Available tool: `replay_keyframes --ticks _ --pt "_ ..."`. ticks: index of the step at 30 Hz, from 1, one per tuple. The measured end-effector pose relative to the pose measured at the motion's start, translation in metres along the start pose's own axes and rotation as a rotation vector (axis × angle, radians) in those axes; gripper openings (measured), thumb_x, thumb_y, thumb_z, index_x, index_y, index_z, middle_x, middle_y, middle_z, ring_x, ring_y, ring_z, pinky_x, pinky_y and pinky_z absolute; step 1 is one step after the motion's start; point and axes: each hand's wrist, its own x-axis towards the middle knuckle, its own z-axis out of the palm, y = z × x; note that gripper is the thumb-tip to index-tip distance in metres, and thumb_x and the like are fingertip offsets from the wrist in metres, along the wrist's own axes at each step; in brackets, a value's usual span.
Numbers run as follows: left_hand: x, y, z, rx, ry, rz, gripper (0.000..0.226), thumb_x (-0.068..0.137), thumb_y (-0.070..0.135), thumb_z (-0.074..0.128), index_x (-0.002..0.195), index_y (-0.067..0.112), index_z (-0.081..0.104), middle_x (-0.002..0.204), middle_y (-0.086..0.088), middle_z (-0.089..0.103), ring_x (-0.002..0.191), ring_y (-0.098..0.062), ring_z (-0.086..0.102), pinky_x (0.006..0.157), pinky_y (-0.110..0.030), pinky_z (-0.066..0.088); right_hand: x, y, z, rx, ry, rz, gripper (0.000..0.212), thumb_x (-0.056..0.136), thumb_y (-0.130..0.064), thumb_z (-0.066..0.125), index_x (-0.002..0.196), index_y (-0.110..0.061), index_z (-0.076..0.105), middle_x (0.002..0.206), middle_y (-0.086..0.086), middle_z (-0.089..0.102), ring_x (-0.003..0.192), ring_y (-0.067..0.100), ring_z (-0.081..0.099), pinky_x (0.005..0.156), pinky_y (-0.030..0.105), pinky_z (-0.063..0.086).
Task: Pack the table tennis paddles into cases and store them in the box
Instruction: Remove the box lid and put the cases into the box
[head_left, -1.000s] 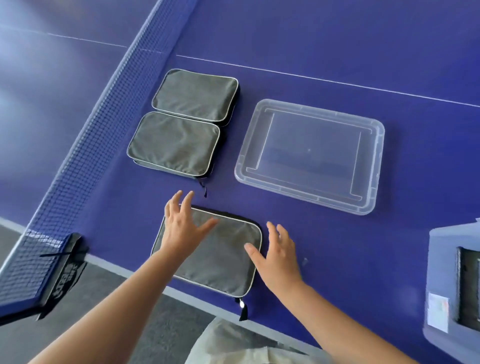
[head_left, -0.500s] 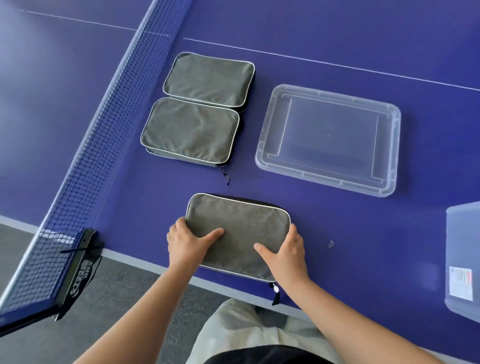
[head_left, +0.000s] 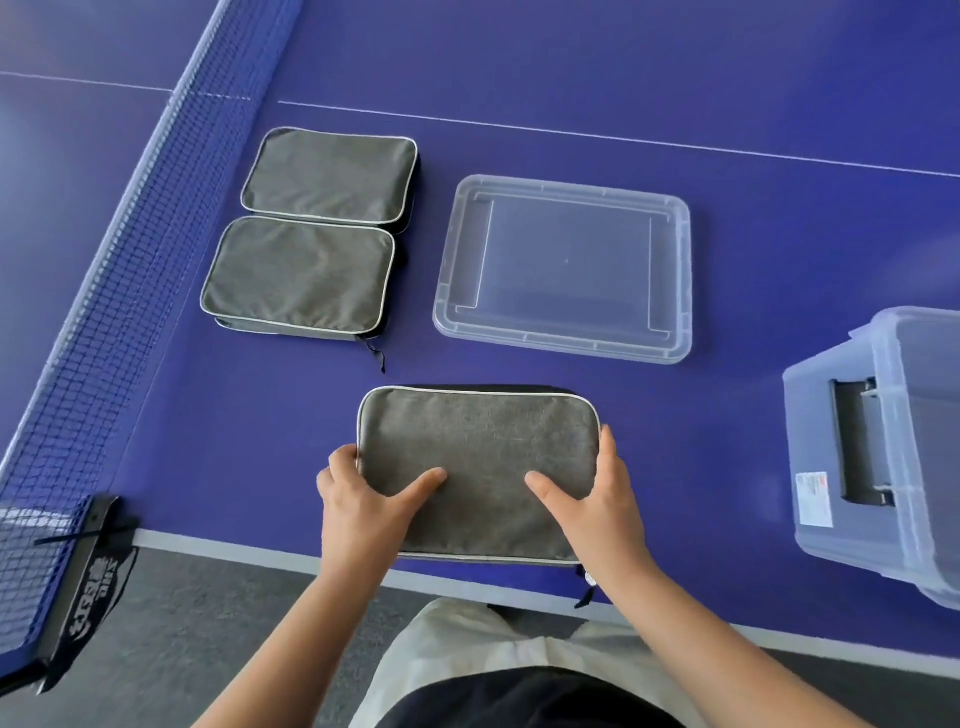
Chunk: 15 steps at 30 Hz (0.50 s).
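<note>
At the lower centre of the frame, I hold a grey paddle case (head_left: 478, 467) by its two short ends at the near edge of the blue table (head_left: 701, 78). My left hand (head_left: 363, 506) grips the case's left end, thumb lying across the grey fabric on top and fingers curled round the edge. My right hand (head_left: 597, 501) grips the right end the same way, thumb on top and fingers wrapped down the side. I cannot tell whether the case rests flat on the table or is raised slightly off it. A black zip pull (head_left: 586, 590) dangles from its lower right corner, just over the table's white border. Toward the upper left of the frame, two more grey cases lie side by side and touching: the nearer case (head_left: 298, 278), with its own dark zip pull trailing from the lower right corner, and the farther case (head_left: 332, 176) beyond it. Just to their right, at upper centre, a clear plastic lid (head_left: 563, 345) lies flat on the table, well apart from the case in my hands. At the right edge of the frame stands a clear storage box (head_left: 821, 410), only partly in view, with a black latch and a white label on its near wall. The net (head_left: 135, 218) runs diagonally down the left side to its clamp (head_left: 88, 577) at the lower left. Grey floor shows below the table edge.
</note>
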Motion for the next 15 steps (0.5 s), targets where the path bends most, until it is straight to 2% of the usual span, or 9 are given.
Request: replay_keyframes --ticks 4,7,9,11,13,15 --pt "-0.05 0.049 0.011 -0.038 0.018 0.103 0.085 0.062 0.056 0.084 0.127 0.027 0.038 0.119 0.006 0.039 0.096 -0.008 0.044 0.077 -0.029 0.039 -0.01 0.008 -0.073 0.086 0.05 0.017 0.103 0.067 -0.065 0.075 0.151 -0.035 0.023 0.142 -0.012 0.048 0.126 0.01 0.049 0.103 0.034 0.044" --pt "-0.089 0.089 0.029 -0.079 0.044 0.17 0.079 0.061 0.056 0.084 0.121 0.031 0.039 0.116 0.01 0.044 0.099 -0.008 0.049 0.077 -0.031 0.041 -0.015 0.02 -0.133 0.119 0.067 -0.018 0.101 0.062 -0.073 0.073 0.146 -0.038 0.03 0.133 -0.019 0.053 0.118 0.006 0.055 0.098 0.035 0.049" --pt "-0.116 0.115 0.049 -0.104 0.046 0.183 0.074 0.06 0.059 0.084 0.115 0.036 0.039 0.113 0.014 0.049 0.097 -0.005 0.054 0.075 -0.033 0.046 -0.016 0.031 -0.175 0.134 0.076 -0.055 0.101 0.06 -0.077 0.071 0.145 -0.041 0.031 0.131 -0.019 0.055 0.116 0.005 0.057 0.096 0.038 0.052" --pt "-0.143 0.141 0.072 -0.123 0.045 0.176 0.072 0.06 0.061 0.083 0.11 0.039 0.037 0.109 0.018 0.052 0.094 0.001 0.055 0.072 -0.033 0.047 -0.016 0.04 -0.22 0.132 0.074 -0.077 0.096 0.065 -0.071 0.072 0.146 -0.043 0.029 0.128 -0.021 0.056 0.113 0.002 0.057 0.094 0.034 0.052" --pt "-0.17 0.166 0.099 -0.138 0.039 0.18 0.072 0.059 0.061 0.083 0.11 0.04 0.036 0.107 0.019 0.053 0.093 0.003 0.055 0.069 -0.029 0.046 -0.01 0.054 -0.266 0.125 0.077 -0.089 0.092 0.066 -0.068 0.072 0.145 -0.046 0.03 0.124 -0.023 0.058 0.11 0.0 0.058 0.09 0.031 0.053" --pt "-0.193 0.188 0.128 -0.146 0.019 0.19 0.074 0.059 0.06 0.083 0.112 0.039 0.034 0.106 0.019 0.052 0.093 0.003 0.054 0.065 -0.022 0.043 -0.002 0.071 -0.307 0.105 0.074 -0.096 0.094 0.063 -0.074 0.07 0.144 -0.046 0.031 0.124 -0.021 0.059 0.11 0.002 0.059 0.092 0.034 0.053"
